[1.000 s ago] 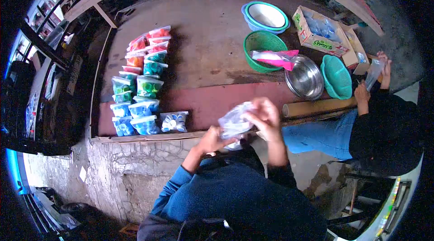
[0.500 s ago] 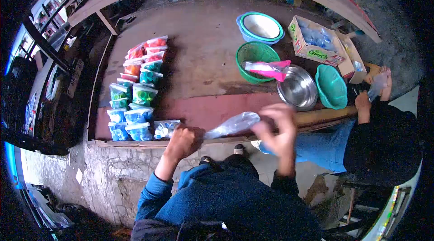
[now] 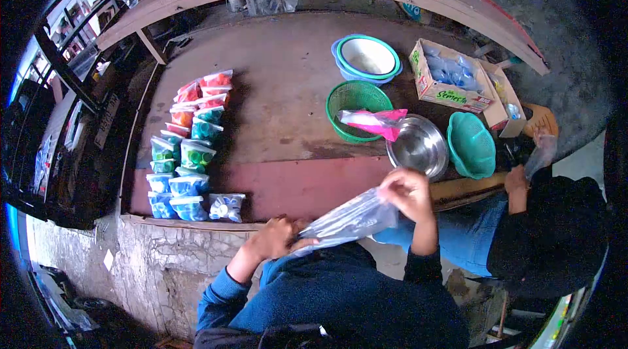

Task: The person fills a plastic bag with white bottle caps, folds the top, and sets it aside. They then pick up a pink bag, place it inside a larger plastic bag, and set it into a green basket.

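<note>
Two hands stretch a clear plastic bag [image 3: 353, 219] between them: the fingers of the left hand [image 3: 280, 238] are clamped on its lower end, and those of the right hand [image 3: 407, 193] are pinched together on its upper end, so the bag runs slanted above the near edge of the wooden table [image 3: 294, 68]. On the table, left of the bag, packed bags of coloured caps [image 3: 188, 146] lie in rows. Beyond the right hand sits a steel bowl [image 3: 418, 147], flanked by a green basket [image 3: 356, 104] holding a pink-edged packet and a teal basket [image 3: 472, 146]. Farther back stand stacked bowls [image 3: 366, 58] and a cardboard box [image 3: 451, 77]. Right of the table, a second person's hand [image 3: 515, 180] holds another clear bag.
</note>
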